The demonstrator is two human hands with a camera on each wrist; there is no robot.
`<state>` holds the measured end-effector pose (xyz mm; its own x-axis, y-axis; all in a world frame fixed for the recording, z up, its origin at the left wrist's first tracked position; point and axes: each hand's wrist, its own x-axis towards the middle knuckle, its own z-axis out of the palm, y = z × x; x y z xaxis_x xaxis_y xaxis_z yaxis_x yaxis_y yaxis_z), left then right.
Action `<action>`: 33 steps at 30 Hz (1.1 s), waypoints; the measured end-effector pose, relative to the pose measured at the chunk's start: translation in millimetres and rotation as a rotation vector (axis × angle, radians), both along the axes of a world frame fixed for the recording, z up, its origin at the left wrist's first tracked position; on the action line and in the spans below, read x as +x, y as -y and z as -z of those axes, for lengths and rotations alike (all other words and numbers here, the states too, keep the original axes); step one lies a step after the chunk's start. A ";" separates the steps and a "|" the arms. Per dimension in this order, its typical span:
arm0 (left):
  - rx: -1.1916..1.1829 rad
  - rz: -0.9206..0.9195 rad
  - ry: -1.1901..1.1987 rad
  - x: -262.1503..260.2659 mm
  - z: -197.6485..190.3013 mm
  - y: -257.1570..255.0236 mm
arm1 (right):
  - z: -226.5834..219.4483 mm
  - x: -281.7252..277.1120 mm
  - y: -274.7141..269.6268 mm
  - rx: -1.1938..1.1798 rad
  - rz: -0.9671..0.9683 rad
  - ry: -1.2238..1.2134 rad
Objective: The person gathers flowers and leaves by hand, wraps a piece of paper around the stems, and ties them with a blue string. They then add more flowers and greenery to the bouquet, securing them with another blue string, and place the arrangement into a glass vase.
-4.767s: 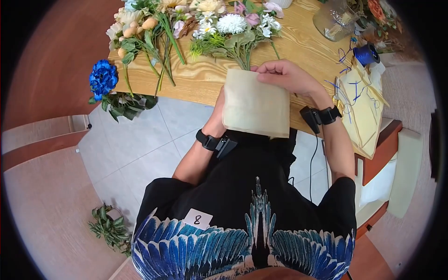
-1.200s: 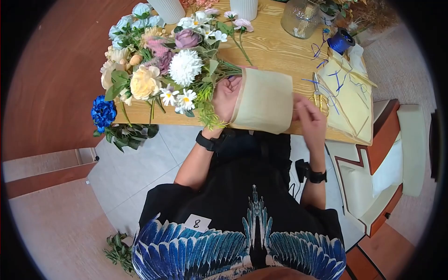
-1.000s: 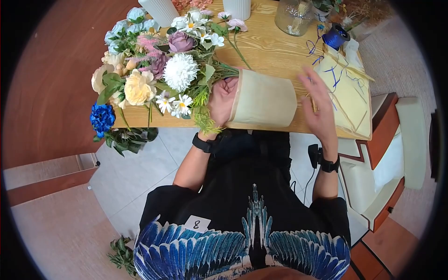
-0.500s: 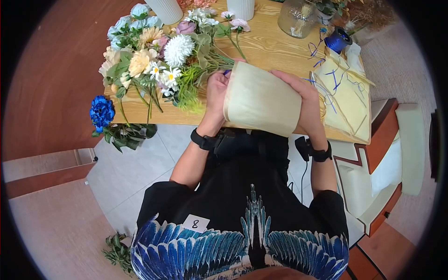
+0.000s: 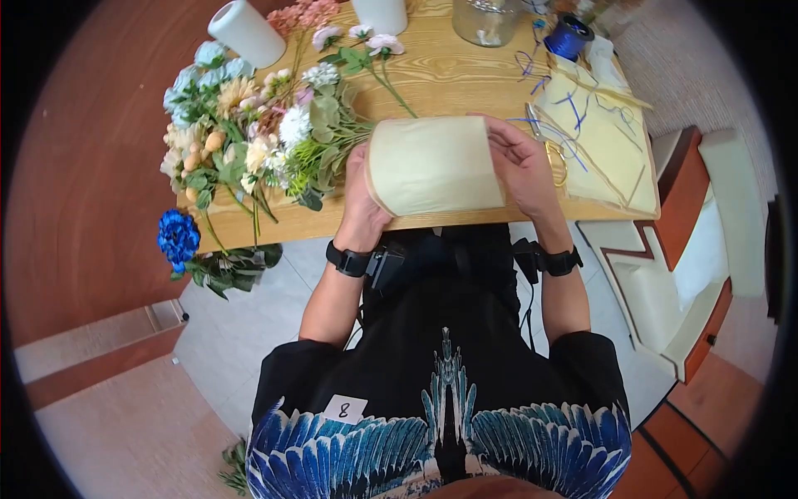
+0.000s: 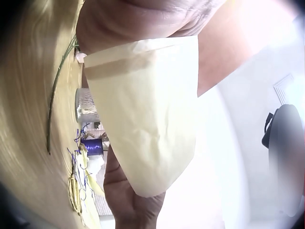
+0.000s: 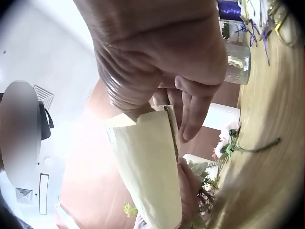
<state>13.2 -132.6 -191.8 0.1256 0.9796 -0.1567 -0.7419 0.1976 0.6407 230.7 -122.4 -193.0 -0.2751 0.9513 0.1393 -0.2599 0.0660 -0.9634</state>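
Note:
A bouquet (image 5: 316, 150) of white, lilac and green artificial flowers lies sideways, its stems running into a sleeve of pale cream wrapping paper (image 5: 436, 166). My left hand (image 5: 359, 195) grips the wrapped stems at the paper's left end, with its fingers mostly hidden behind. At the opposite end my right hand (image 5: 522, 162) holds the paper's edge. The right wrist view shows that hand's thumb side at the open end of the paper (image 7: 147, 162), with fingers beyond the edge. The stem ends are hidden inside.
Loose flowers fill the table's left side, and a blue flower (image 5: 179, 239) hangs over the edge. White vases (image 5: 247, 33) and a glass jar (image 5: 486, 21) stand behind. Right are gold-handled scissors (image 5: 555, 162), cream paper sheets (image 5: 611, 166) and a blue ribbon spool (image 5: 569, 37).
The paper-wrapped bouquet has turned from upright to sideways. My right hand let go, lifted open, then came back to the paper's right end, where its fingers now curl at the edge.

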 end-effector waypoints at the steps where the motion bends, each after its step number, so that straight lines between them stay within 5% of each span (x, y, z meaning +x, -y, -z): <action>1: -0.004 0.020 -0.006 1.6 0.3 -0.4 | 1.9 -0.5 1.2 -0.011 0.001 -0.028; 7: -0.028 -0.032 0.027 -3.4 10.9 -5.7 | -1.8 -18.3 19.1 0.112 0.291 -0.020; 17: -0.074 -0.024 0.035 0.1 11.9 -4.8 | 1.6 -19.3 25.5 0.108 0.403 0.061; 19: -0.078 -0.014 0.038 -1.0 14.6 -4.1 | 2.2 -14.7 29.5 0.102 0.378 0.313; 22: -0.062 -0.039 0.010 -2.6 22.6 -5.0 | 5.2 -21.4 27.3 0.316 0.490 0.315; 33: 0.040 0.085 -0.001 -10.3 37.1 -5.8 | 11.6 -15.1 20.6 0.317 0.492 0.324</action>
<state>2.9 -126.8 -228.9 0.2082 0.9710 -0.1177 -0.7228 0.2338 0.6503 215.6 -142.9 -204.5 0.1052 0.9030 0.4165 0.1721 0.3960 -0.9020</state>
